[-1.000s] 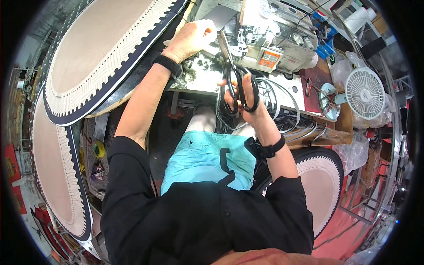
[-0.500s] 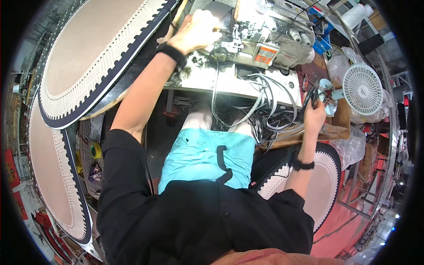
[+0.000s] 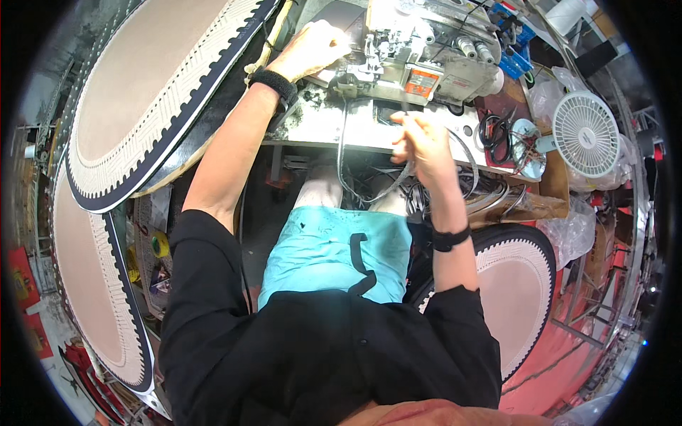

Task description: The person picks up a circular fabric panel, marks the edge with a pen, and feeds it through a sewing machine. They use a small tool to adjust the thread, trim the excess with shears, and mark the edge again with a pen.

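My left hand (image 3: 312, 51) is at the left side of a sewing machine (image 3: 458, 84), over its work plate, with the fingers curled in. Whatever they grip, if anything, is hidden. In front of the machine my right hand (image 3: 426, 148) is raised above the table edge, its fingers bent together and slightly blurred. A thin dark blurred shape shows just above those fingers, too faint to name. Grey strips of tape (image 3: 344, 153) loop down over the table edge beside the right hand. A coil of black cord (image 3: 495, 136) lies on the table to its right.
Large beige mats with black toothed borders lie at the left, one on the tabletop (image 3: 153, 92) and one lower (image 3: 85, 277). Another mat (image 3: 515, 291) stands at lower right. A white fan (image 3: 585, 133) and a cardboard box (image 3: 554, 195) are on the right.
My right hand has let go of the black cord, which now lies coiled on the table, and has moved left to the front of the machine. The left hand has shifted only slightly.
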`<state>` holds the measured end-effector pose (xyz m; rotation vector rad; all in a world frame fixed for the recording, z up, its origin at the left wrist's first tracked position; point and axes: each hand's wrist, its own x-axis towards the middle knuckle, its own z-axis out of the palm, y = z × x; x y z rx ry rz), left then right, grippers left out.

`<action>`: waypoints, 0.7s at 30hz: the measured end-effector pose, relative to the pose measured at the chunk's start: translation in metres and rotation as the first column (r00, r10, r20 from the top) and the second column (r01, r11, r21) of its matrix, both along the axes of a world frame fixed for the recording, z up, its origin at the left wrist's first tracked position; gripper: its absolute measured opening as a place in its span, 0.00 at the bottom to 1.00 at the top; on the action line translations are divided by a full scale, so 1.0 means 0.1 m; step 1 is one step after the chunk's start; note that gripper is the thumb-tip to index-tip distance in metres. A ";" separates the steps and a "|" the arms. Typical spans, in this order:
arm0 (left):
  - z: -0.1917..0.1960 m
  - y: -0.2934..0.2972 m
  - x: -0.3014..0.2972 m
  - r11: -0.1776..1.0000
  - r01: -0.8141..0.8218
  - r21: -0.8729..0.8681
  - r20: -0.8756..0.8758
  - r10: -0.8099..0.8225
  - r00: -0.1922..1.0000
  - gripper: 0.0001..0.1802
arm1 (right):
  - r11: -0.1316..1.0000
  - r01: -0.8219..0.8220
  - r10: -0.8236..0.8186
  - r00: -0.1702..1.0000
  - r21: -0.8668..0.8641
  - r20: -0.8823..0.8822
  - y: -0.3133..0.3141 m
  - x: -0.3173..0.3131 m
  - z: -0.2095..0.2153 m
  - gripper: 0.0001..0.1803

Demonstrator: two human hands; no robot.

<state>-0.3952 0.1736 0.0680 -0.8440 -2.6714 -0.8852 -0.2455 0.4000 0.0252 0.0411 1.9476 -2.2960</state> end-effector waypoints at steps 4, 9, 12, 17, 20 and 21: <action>-0.03 0.02 -0.01 0.994 0.026 0.104 0.011 -0.027 1.000 0.13 | 0.967 0.101 -0.121 0.990 -0.232 -0.074 -0.39 -0.20 -0.06 0.14; 0.04 0.03 0.07 0.994 -0.007 0.111 0.042 0.003 0.999 0.13 | 0.934 0.223 -0.282 0.940 -0.279 -0.191 -0.61 -0.38 -0.20 0.10; 0.03 0.02 0.04 0.995 0.033 0.091 0.010 -0.034 0.999 0.13 | 0.929 0.230 -0.324 0.885 -0.291 -0.334 -0.68 -0.52 -0.23 0.07; 0.07 0.00 0.03 1.000 -0.002 0.023 0.309 -0.006 0.951 0.14 | 0.908 0.290 -0.381 0.873 -0.304 -0.304 -0.72 -0.67 -0.21 0.05; 0.10 0.04 0.02 1.000 -0.003 -0.008 0.399 0.005 0.917 0.14 | 0.965 0.125 -0.212 0.887 -0.229 -0.411 -0.54 -0.80 -0.28 0.08; 0.03 -0.01 -0.01 1.000 -0.017 -0.009 0.396 0.019 0.918 0.14 | 0.967 0.111 -0.200 0.888 -0.231 -0.414 -0.59 -0.77 -0.20 0.08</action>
